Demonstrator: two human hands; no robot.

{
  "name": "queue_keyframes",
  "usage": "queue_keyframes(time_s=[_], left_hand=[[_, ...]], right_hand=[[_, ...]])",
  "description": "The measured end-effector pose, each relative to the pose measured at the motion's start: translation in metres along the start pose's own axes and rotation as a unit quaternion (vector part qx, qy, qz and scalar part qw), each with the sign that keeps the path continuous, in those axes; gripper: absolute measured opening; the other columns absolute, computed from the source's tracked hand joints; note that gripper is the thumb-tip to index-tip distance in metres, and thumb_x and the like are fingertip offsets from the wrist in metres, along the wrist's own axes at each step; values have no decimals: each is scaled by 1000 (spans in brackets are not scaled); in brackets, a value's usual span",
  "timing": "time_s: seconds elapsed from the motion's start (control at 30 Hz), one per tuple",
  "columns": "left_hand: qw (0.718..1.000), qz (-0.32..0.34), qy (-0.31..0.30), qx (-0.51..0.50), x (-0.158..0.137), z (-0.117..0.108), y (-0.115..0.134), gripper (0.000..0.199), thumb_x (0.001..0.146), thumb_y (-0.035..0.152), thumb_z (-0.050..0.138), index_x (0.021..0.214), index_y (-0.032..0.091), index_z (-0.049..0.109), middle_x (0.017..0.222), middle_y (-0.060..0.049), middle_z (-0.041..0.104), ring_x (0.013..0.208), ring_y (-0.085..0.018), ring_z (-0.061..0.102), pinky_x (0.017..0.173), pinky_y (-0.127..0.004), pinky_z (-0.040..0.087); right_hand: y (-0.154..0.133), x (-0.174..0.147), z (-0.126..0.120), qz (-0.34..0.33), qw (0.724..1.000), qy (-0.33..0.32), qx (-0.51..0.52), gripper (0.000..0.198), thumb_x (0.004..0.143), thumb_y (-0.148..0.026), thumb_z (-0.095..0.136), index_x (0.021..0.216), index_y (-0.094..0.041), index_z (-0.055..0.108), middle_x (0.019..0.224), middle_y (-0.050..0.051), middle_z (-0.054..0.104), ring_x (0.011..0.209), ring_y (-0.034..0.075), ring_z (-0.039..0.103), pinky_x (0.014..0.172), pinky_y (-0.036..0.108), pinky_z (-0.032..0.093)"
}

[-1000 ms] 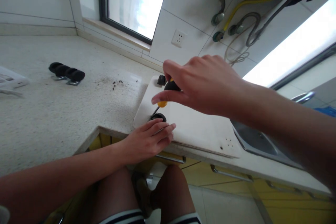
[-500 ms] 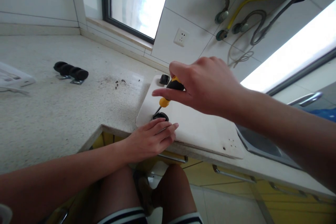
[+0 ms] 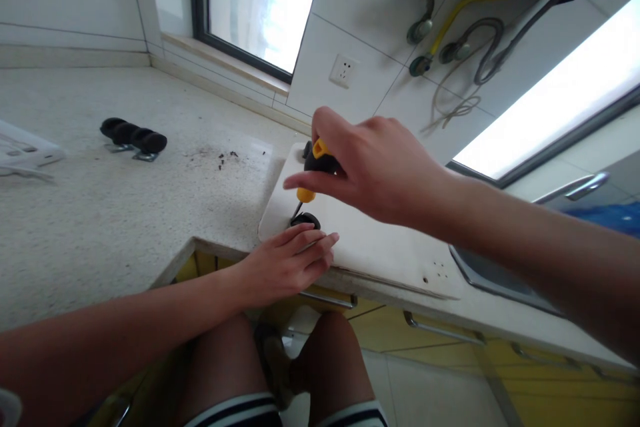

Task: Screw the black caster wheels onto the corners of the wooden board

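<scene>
My right hand (image 3: 370,163) is wrapped round the handle of a black and yellow screwdriver (image 3: 320,159), its thumb stretched along the side. The shaft slants down to the base of a black caster (image 3: 306,219) at the near left end of a white board (image 3: 380,240). My left hand (image 3: 293,260) holds that caster from the near side, fingertips against it; its thumb is hidden. A second black caster (image 3: 307,149) on the board's far corner is partly covered by the screwdriver and my right hand.
Several loose black casters (image 3: 133,135) with metal plates lie on the speckled counter (image 3: 150,213), left of dark crumbs (image 3: 221,160). A white device (image 3: 25,147) with a cable is at far left. The sink (image 3: 500,280) lies right; yellow drawers (image 3: 430,340) are below.
My right hand and the screwdriver handle have shifted slightly left, tilting the screwdriver more upright and covering more of the far caster. My left hand stays at the near caster.
</scene>
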State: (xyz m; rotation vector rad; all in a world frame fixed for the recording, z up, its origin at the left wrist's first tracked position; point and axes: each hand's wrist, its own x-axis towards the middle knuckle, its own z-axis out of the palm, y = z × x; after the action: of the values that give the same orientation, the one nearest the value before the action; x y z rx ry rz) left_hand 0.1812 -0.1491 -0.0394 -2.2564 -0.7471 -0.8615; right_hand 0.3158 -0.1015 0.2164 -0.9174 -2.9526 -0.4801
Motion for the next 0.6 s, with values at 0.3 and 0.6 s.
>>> queue_keyframes(time_s=[0.3,0.6], left_hand=[[1000,2,8,10,1,-1,-1,18,109,21,70,125,20,79,157,-10,72,136,-25,65,126,-41,50],[1000,5,10,10,3,-4,-1,15,109,19,70,121,18,79,154,-9,74,134,-24,66,125,-41,51]], right_hand=[[8,2,-1,26,998,28,-43,60,104,-79,61,102,-20,73,80,8,68,77,25,63,72,37,39],[12,-6,-1,31,999,15,4,58,97,-77,73,106,-20,75,85,8,74,83,25,66,75,34,39]])
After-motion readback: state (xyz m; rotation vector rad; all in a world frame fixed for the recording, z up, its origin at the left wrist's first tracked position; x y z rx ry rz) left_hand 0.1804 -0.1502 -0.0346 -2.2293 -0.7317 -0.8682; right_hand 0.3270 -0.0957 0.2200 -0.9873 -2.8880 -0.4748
